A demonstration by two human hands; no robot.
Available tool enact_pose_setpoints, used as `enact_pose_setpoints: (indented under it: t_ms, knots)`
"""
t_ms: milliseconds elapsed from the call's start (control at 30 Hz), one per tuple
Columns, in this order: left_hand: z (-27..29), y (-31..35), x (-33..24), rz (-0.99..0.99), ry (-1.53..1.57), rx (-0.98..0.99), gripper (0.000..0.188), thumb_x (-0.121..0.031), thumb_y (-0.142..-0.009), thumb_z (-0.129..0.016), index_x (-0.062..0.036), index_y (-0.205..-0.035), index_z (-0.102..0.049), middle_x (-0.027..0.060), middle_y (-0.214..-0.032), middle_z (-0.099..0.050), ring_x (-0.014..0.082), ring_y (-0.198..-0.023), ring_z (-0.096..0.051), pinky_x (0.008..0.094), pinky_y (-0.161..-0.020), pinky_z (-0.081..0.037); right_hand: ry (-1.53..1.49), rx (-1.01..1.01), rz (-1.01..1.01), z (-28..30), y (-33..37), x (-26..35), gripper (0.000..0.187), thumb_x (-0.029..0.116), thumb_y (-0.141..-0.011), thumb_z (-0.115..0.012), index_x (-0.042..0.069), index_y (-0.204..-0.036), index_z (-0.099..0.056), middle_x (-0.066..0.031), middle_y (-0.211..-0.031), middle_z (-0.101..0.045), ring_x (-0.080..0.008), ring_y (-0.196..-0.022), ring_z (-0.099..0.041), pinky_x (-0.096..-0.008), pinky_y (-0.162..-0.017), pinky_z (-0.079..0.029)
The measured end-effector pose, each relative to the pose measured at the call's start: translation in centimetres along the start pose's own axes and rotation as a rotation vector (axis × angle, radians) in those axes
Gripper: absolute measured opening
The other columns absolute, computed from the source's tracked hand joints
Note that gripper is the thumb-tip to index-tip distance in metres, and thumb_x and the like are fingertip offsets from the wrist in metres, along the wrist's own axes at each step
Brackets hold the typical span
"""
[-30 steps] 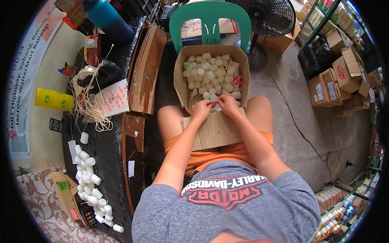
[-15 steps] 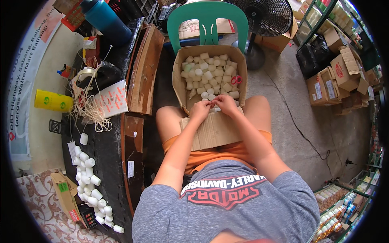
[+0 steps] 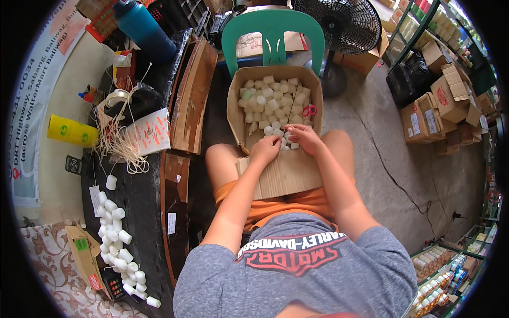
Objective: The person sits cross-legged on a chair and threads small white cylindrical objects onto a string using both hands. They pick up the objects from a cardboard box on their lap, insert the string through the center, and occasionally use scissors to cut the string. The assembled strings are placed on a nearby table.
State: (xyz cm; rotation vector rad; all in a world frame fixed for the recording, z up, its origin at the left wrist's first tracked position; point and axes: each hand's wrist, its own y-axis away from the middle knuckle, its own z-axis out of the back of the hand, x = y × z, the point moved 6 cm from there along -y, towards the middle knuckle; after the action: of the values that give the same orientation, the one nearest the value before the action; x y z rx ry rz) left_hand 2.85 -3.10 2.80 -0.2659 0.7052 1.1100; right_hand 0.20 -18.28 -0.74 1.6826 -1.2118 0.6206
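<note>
A cardboard box (image 3: 231, 108) in front of me holds many small off-white, candle-like cylinders (image 3: 268, 98). Both hands are at the box's near side, over the lowered flap (image 3: 283, 175). My left hand (image 3: 266, 148) has its fingers curled in beside a few whiter cylinders (image 3: 276, 132); whatever it pinches is hidden. To its right, my right hand (image 3: 306, 139) has thumb and fingertips apart, close to the same white pieces, with nothing visible in it. Red-handled scissors (image 3: 309, 110) lie on the cylinders at the box's right side.
A green plastic chair (image 3: 229, 45) stands behind the box, a black fan (image 3: 339, 24) beside it. On the dark table at left are a cluster of white cylinders (image 3: 114, 233), pale string (image 3: 119, 135), a yellow roll (image 3: 71, 131) and a blue bottle (image 3: 143, 29). Cartons (image 3: 424, 119) stand at right.
My hands have come apart from their shared pinch. The right hand has shifted right and its fingers have spread; the left has turned slightly down. White pieces now show between them.
</note>
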Motion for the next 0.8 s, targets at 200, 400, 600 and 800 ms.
enact_pose_setpoints:
  t_ms: [200, 400, 600, 800]
  knots:
    - [-0.5, 0.1, 0.0, 0.001, -0.067, 0.129, 0.027, -0.040, -0.083, -0.052, -0.0196, -0.097, -0.063, 0.0063, -0.094, -0.064, 0.0263, -0.085, -0.061, 0.0382, -0.071, -0.047, 0.081, 0.096, 0.091, -1.4, 1.0, 0.9, 0.036, 0.022, -0.089, -0.055, 0.009, -0.123, -0.051, 0.0007, -0.093, -0.059, -0.0088, -0.088, -0.055, -0.0263, -0.087, -0.041]
    - [-0.3, 0.5, -1.2, -0.106, -0.062, 0.139, 0.025, -0.038, -0.084, -0.052, -0.0215, -0.098, -0.062, 0.0052, -0.094, -0.064, 0.0261, -0.087, -0.061, 0.0380, -0.072, -0.048, -0.020, 0.000, 0.044, -0.9, 0.7, 0.5, 0.033, 0.025, -0.092, -0.050, 0.007, -0.120, -0.053, 0.0036, -0.068, -0.051, -0.0060, -0.064, -0.050, -0.0212, -0.065, -0.045]
    - [-1.0, 0.2, -0.9, -0.109, -0.056, 0.199, 0.026, -0.039, -0.084, -0.050, -0.0215, -0.099, -0.062, 0.0034, -0.098, -0.063, 0.0272, -0.090, -0.060, 0.0391, -0.074, -0.047, 0.033, -0.050, -0.019, -0.7, 1.3, 1.8, 0.027, 0.024, -0.091, -0.051, 0.008, -0.111, -0.060, 0.0062, -0.058, -0.043, -0.0039, -0.053, -0.041, -0.0191, -0.051, -0.039]
    - [-1.5, -0.2, 0.0, -0.062, -0.038, 0.256, 0.029, -0.040, -0.083, -0.050, -0.0225, -0.101, -0.063, 0.0052, -0.099, -0.063, 0.0272, -0.093, -0.059, 0.0384, -0.076, -0.047, 1.417, -0.028, 0.415, -3.5, -0.1, 5.4, 0.018, 0.009, -0.078, -0.054, 0.009, -0.089, -0.067, -0.0091, -0.082, -0.066, -0.0281, -0.078, -0.063, -0.0387, -0.068, -0.050]
